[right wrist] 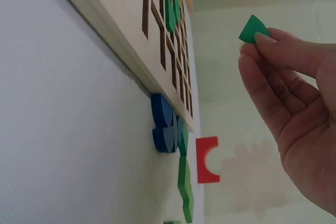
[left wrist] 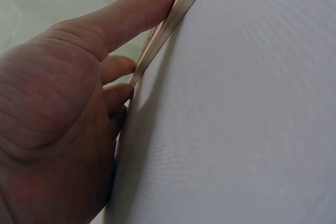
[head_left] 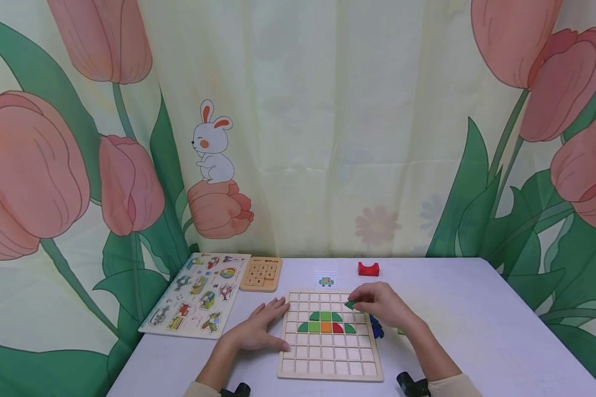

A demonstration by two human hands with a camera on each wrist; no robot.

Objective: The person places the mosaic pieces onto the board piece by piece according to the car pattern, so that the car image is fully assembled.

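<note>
A square wooden grid board (head_left: 330, 379) lies on the white table. Green pieces (head_left: 325, 316), a light green square (head_left: 314, 327), an orange square (head_left: 326, 327) and a red quarter-circle piece (head_left: 338, 327) sit in its middle cells. My left hand (head_left: 260, 326) rests at the board's left side, fingers spread, thumb touching the edge in the left wrist view. Over the upper right part of the grid, my right hand (head_left: 381, 304) pinches a green quarter-circle piece (right wrist: 253, 29) between thumb and index finger; its other fingers curve loosely below.
Blue pieces (right wrist: 164, 121) and light green pieces (right wrist: 185, 182) lie by the board's right side. Behind the board are a small pattern card (head_left: 325, 280) and a red notched block (head_left: 369, 269). A picture puzzle (head_left: 196, 295) and a wooden number board (head_left: 260, 274) lie to the left.
</note>
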